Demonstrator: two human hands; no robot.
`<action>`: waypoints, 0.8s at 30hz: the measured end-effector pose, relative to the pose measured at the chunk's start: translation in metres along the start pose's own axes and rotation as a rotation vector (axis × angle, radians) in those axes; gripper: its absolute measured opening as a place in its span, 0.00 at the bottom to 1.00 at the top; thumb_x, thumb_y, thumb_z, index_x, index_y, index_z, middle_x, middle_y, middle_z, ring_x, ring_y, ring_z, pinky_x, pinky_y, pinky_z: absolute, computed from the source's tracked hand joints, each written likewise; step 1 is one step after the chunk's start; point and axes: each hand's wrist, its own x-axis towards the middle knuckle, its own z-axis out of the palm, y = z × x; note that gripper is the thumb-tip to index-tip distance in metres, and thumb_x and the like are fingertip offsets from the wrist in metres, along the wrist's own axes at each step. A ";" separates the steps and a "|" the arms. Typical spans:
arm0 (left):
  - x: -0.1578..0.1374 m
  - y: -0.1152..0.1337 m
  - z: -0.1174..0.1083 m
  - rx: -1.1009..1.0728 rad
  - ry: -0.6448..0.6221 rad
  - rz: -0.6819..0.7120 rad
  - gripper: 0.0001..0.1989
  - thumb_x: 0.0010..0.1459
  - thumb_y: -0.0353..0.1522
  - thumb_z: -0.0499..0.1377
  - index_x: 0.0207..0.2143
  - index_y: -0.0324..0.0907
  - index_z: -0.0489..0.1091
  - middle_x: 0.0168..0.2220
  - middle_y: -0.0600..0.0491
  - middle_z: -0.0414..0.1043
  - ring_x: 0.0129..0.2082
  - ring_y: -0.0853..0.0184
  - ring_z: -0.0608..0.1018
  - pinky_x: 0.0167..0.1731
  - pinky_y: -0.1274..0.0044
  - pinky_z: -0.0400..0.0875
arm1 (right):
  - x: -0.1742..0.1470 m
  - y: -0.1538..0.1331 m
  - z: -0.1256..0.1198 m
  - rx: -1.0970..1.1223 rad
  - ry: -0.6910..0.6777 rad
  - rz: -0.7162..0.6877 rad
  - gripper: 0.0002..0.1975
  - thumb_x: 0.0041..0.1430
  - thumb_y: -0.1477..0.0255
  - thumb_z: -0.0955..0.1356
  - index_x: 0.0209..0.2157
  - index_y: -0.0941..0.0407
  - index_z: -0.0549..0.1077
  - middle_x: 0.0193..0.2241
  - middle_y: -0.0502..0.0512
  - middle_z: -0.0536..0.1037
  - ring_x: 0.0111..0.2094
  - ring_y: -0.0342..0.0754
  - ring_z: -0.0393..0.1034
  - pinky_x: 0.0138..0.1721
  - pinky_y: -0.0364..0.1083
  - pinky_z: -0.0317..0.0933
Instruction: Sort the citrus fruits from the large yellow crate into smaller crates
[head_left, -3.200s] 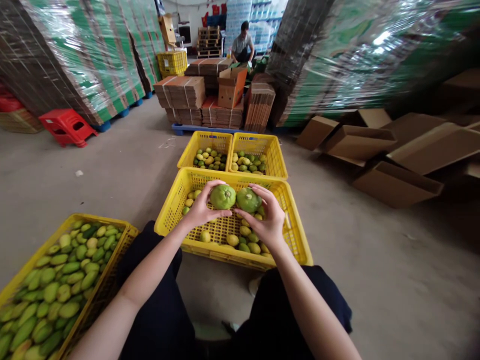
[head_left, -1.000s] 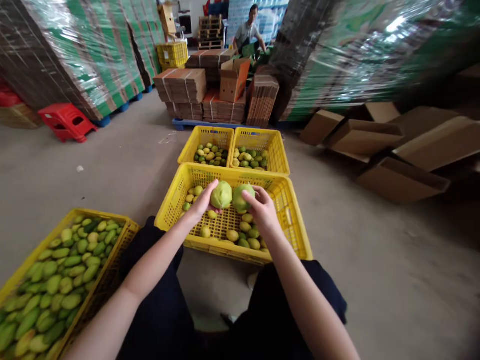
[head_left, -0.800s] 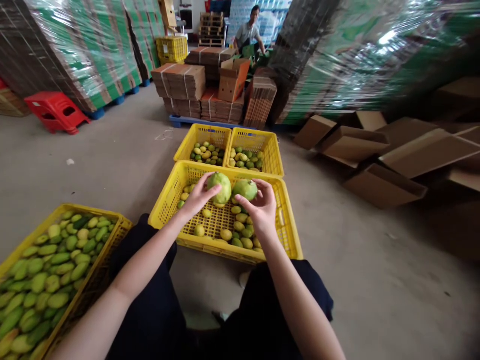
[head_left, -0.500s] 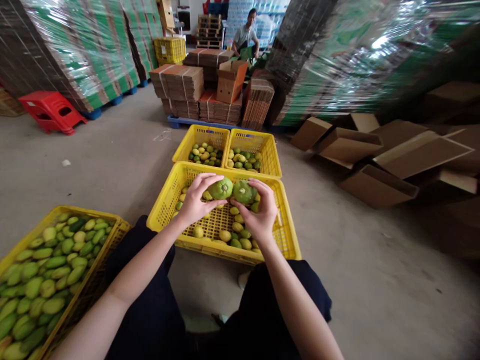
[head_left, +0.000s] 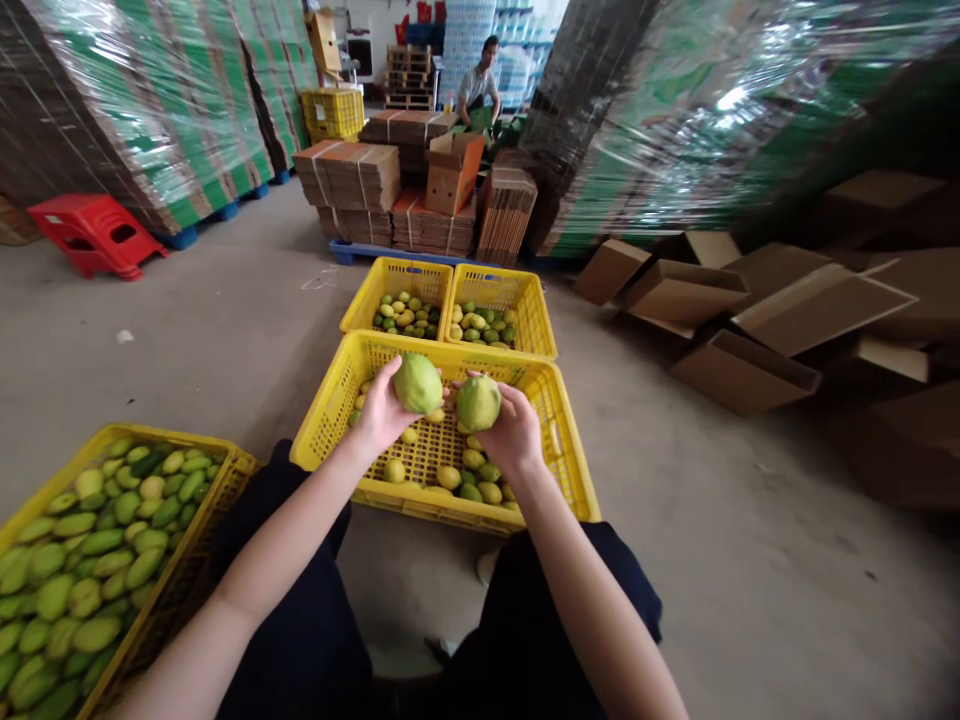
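My left hand [head_left: 382,408] is closed around a pale green papaya [head_left: 418,384], thumb and fingers cupping it from the left and below. In my right hand [head_left: 513,425] sits a second papaya [head_left: 478,402], green with a yellowish tinge, held from the right and behind. The two fruits are side by side with a small gap between them. Both are above a large yellow crate [head_left: 577,470] with a slotted floor. Smaller-looking green and yellow fruits [head_left: 489,492] lie in that crate, mostly along its right and front sides; my hands hide some.
Two yellow crates [head_left: 541,305] with fruit stand just beyond. At left is a crate full of green fruit [head_left: 105,540]. Flattened cartons [head_left: 349,175] are stacked ahead, with a person [head_left: 480,80] behind. Open cardboard boxes [head_left: 742,370] lie at right; a red stool [head_left: 97,235] stands far left.
Both papayas have been turned in my hands, so their stem ends no longer face me. My hands have shifted slightly lower, and the fruits are a little farther apart.
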 end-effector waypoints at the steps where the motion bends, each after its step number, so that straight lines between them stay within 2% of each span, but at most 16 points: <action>1: 0.001 -0.001 0.001 -0.028 0.027 -0.033 0.24 0.52 0.50 0.62 0.42 0.41 0.71 0.42 0.43 0.79 0.44 0.53 0.81 0.40 0.65 0.80 | 0.000 0.002 0.003 0.012 0.021 0.024 0.18 0.52 0.54 0.70 0.37 0.52 0.73 0.37 0.57 0.83 0.45 0.61 0.78 0.41 0.60 0.74; 5: 0.001 -0.003 0.006 -0.134 0.045 -0.058 0.18 0.50 0.45 0.65 0.36 0.41 0.71 0.34 0.47 0.78 0.40 0.58 0.82 0.39 0.68 0.80 | 0.000 0.007 0.013 0.128 0.133 0.061 0.19 0.40 0.60 0.78 0.31 0.51 0.72 0.28 0.49 0.80 0.36 0.55 0.79 0.27 0.49 0.71; 7: 0.001 -0.002 0.008 -0.243 0.064 -0.037 0.15 0.51 0.42 0.64 0.35 0.40 0.71 0.32 0.50 0.77 0.36 0.63 0.81 0.41 0.70 0.79 | 0.002 0.006 0.016 0.202 0.175 0.078 0.18 0.39 0.62 0.79 0.30 0.51 0.72 0.25 0.46 0.79 0.32 0.52 0.78 0.24 0.46 0.69; 10: 0.002 0.000 0.012 -0.415 0.120 -0.081 0.13 0.56 0.39 0.61 0.36 0.37 0.73 0.30 0.50 0.76 0.31 0.67 0.80 0.41 0.72 0.79 | 0.006 0.006 0.016 0.292 0.234 0.083 0.14 0.45 0.61 0.77 0.31 0.52 0.74 0.27 0.47 0.81 0.31 0.51 0.78 0.27 0.47 0.71; 14: 0.005 0.001 0.016 -0.514 0.116 -0.143 0.14 0.61 0.38 0.58 0.42 0.36 0.74 0.34 0.47 0.79 0.35 0.63 0.81 0.42 0.70 0.79 | 0.012 0.008 0.014 0.311 0.261 0.126 0.11 0.53 0.61 0.73 0.32 0.54 0.76 0.28 0.51 0.83 0.33 0.52 0.79 0.31 0.49 0.74; 19: 0.007 -0.002 0.019 -0.524 0.126 -0.148 0.12 0.60 0.36 0.58 0.39 0.36 0.75 0.32 0.47 0.79 0.34 0.63 0.81 0.43 0.70 0.78 | 0.012 0.008 0.014 0.244 0.311 0.106 0.11 0.51 0.61 0.74 0.30 0.54 0.76 0.26 0.49 0.81 0.27 0.49 0.76 0.30 0.48 0.73; 24: 0.008 -0.005 0.015 -0.475 0.129 -0.115 0.12 0.56 0.38 0.62 0.36 0.37 0.75 0.32 0.49 0.79 0.36 0.64 0.81 0.39 0.74 0.77 | 0.010 0.011 0.012 0.121 0.224 0.002 0.10 0.45 0.66 0.75 0.30 0.53 0.75 0.29 0.49 0.80 0.29 0.48 0.74 0.31 0.47 0.72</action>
